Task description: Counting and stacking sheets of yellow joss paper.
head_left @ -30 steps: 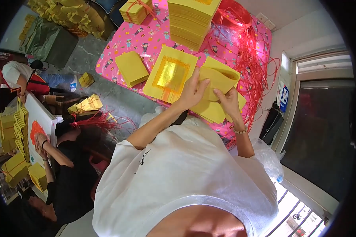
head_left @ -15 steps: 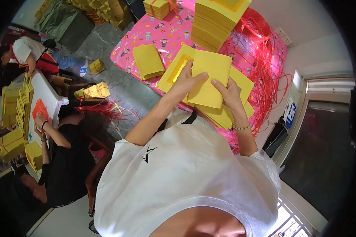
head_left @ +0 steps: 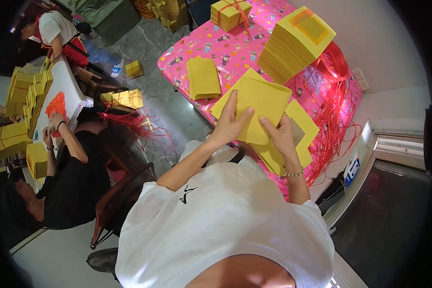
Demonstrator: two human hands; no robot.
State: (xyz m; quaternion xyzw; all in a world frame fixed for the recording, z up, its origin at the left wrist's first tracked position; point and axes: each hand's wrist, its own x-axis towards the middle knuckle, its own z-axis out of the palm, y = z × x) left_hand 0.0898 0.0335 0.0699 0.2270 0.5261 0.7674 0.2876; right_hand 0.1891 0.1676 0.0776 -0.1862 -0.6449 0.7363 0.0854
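Observation:
Both my hands hold a yellow folded paper packet (head_left: 262,108) above the near side of the pink table. My left hand (head_left: 231,121) grips its left edge, thumb on top and fingers along the side. On its lower right edge my right hand (head_left: 279,136) has the thumb on top, the other fingers partly hidden beneath. Under the packet lie loose yellow paper sheets (head_left: 305,126), one with a greyish square. Left of them rests a small pile of folded yellow papers (head_left: 204,78). A tall stack of yellow paper (head_left: 293,48) with an orange-bordered square stands beyond my hands.
The pink patterned table (head_left: 177,62) also bears a tied yellow bundle (head_left: 230,14) and tangled red plastic strips (head_left: 329,120) along the wall. At left, two people work at a white table (head_left: 67,81) with yellow stacks. A brown chair (head_left: 103,204) stands behind my left side.
My view has shifted, so the table sits lower and farther right. The packet in my hands has turned slightly, and both hands still grip it.

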